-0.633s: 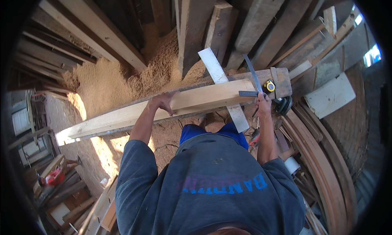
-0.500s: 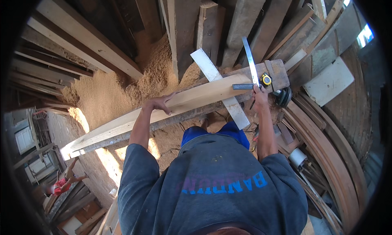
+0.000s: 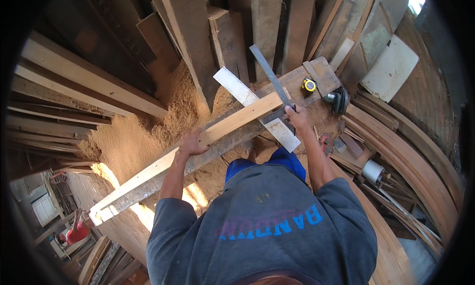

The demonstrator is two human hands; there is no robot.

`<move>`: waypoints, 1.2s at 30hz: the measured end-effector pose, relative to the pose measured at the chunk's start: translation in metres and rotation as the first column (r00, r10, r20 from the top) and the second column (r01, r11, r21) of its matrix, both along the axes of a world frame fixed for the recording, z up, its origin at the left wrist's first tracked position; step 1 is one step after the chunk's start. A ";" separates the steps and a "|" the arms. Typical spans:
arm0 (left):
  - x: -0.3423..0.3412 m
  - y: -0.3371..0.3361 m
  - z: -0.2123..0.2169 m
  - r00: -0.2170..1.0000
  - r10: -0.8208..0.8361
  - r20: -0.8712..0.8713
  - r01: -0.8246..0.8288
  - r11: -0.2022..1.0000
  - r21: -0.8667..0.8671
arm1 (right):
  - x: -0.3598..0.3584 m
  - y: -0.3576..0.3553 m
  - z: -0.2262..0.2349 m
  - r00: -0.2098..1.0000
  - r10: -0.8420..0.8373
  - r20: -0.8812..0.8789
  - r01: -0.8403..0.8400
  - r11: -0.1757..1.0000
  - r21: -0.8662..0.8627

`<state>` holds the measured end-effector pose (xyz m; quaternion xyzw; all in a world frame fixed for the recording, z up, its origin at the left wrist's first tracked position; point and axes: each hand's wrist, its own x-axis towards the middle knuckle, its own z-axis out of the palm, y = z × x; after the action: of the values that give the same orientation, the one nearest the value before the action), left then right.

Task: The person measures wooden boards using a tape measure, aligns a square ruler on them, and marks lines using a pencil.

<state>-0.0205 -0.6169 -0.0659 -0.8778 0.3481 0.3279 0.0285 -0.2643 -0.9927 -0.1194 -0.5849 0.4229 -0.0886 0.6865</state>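
— What do we see at the far left?
— Stacked planks (image 3: 84, 87), and a sawdust heap (image 3: 148, 131) beside them.

— And our left hand (image 3: 192, 142)?
— We have it curled over the near edge of the long pale plank (image 3: 198, 141), fingers wrapped around it. That plank runs from low left up to the right, lying on a darker grey board (image 3: 297, 82).

— Our right hand (image 3: 297, 117)?
— We close it around a steel square (image 3: 272, 82) at the plank's right end; its blade points far and left. A flat white strip (image 3: 257, 106) crosses under the plank there.

— Further right?
— A yellow tape measure (image 3: 308, 85) sits on the grey board, with a dark power tool (image 3: 339, 100) just beside it.
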 end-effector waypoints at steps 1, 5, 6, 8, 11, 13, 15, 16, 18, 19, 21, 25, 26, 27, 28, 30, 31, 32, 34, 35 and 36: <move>-0.008 0.005 -0.001 0.999 0.024 -0.038 -0.026 0.999 -0.037 | -0.006 0.002 0.002 0.999 0.042 -0.004 -0.041 0.999 0.016; -0.018 -0.003 0.000 0.997 0.058 -0.052 -0.061 0.997 -0.057 | -0.019 0.017 0.008 0.986 0.133 -0.104 -0.131 0.991 0.028; -0.018 -0.016 0.001 0.997 0.048 -0.052 -0.051 0.997 -0.055 | -0.019 0.024 0.006 0.993 0.081 -0.082 -0.076 0.995 0.072; -0.026 -0.054 0.016 0.990 -0.076 -0.122 0.040 0.962 -0.269 | -0.019 0.030 0.003 0.994 0.083 -0.074 -0.077 0.993 0.086; -0.044 -0.126 0.023 0.980 -0.147 -0.136 0.067 0.881 -0.468 | -0.009 0.041 -0.005 0.997 0.044 -0.060 -0.037 0.992 0.121; -0.058 -0.170 0.018 0.976 -0.186 -0.117 0.098 0.846 -0.525 | 0.001 0.043 -0.005 0.996 -0.045 -0.080 0.056 0.988 0.142; -0.070 -0.205 0.018 0.958 -0.277 -0.073 0.174 0.767 -0.618 | 0.007 0.043 -0.006 0.995 -0.067 -0.080 0.081 0.980 0.183; -0.074 -0.215 0.015 0.960 -0.268 -0.084 0.161 0.770 -0.617 | 0.012 0.043 -0.005 0.993 -0.089 -0.082 0.105 0.970 0.221; -0.077 -0.227 0.006 0.943 -0.330 -0.036 0.268 0.822 -0.503 | 0.015 0.039 0.008 0.991 -0.085 -0.104 0.116 0.931 0.346; -0.077 -0.228 0.000 0.946 -0.321 -0.053 0.253 0.827 -0.502 | 0.014 0.038 0.012 0.990 -0.076 -0.120 0.113 0.930 0.349; -0.077 -0.224 -0.009 0.941 -0.338 -0.022 0.255 0.748 -0.613 | 0.013 0.035 0.015 0.992 -0.086 -0.095 0.119 0.891 0.438; -0.075 -0.223 -0.015 0.943 -0.331 -0.041 0.236 0.749 -0.620 | 0.008 0.017 0.015 0.984 0.097 -0.152 -0.047 0.952 0.304; -0.074 -0.222 -0.013 0.943 -0.330 -0.045 0.232 0.749 -0.621 | 0.008 0.011 0.024 0.970 0.145 -0.195 -0.110 0.977 0.181; -0.073 -0.222 -0.012 0.943 -0.330 -0.048 0.230 0.749 -0.622 | 0.009 0.001 0.032 0.966 0.160 -0.202 -0.122 0.974 0.191; -0.072 -0.223 -0.010 0.946 -0.318 -0.060 0.215 0.756 -0.619 | 0.009 -0.009 0.040 0.965 0.127 -0.231 -0.141 0.989 -0.047; -0.073 -0.225 -0.006 0.953 -0.296 -0.063 0.195 0.762 -0.617 | 0.003 -0.037 0.056 0.952 0.106 -0.286 -0.177 0.955 -0.236; -0.074 -0.226 -0.006 0.955 -0.288 -0.073 0.184 0.766 -0.616 | -0.001 -0.051 0.064 0.938 0.121 -0.324 -0.191 0.963 -0.193; -0.075 -0.227 -0.007 0.958 -0.278 -0.063 0.182 0.766 -0.617 | -0.002 -0.060 0.071 0.935 0.128 -0.330 -0.198 0.962 -0.188; -0.076 -0.231 -0.007 0.962 -0.266 -0.055 0.176 0.766 -0.618 | 0.000 -0.072 0.086 0.979 0.021 -0.203 -0.070 0.969 -0.235; -0.076 -0.232 -0.006 0.964 -0.262 -0.053 0.177 0.774 -0.608 | 0.008 -0.076 0.095 0.978 0.026 -0.207 -0.074 0.970 -0.232; -0.077 -0.233 -0.005 0.965 -0.259 -0.050 0.179 0.781 -0.598 | 0.018 -0.079 0.104 0.982 0.082 -0.170 -0.150 0.887 -0.437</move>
<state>-0.0975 -0.8502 -0.0714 -0.7736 0.5331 0.2544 -0.2294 -0.2463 -1.0721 -0.0156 -0.7563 0.4046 -0.0992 0.5045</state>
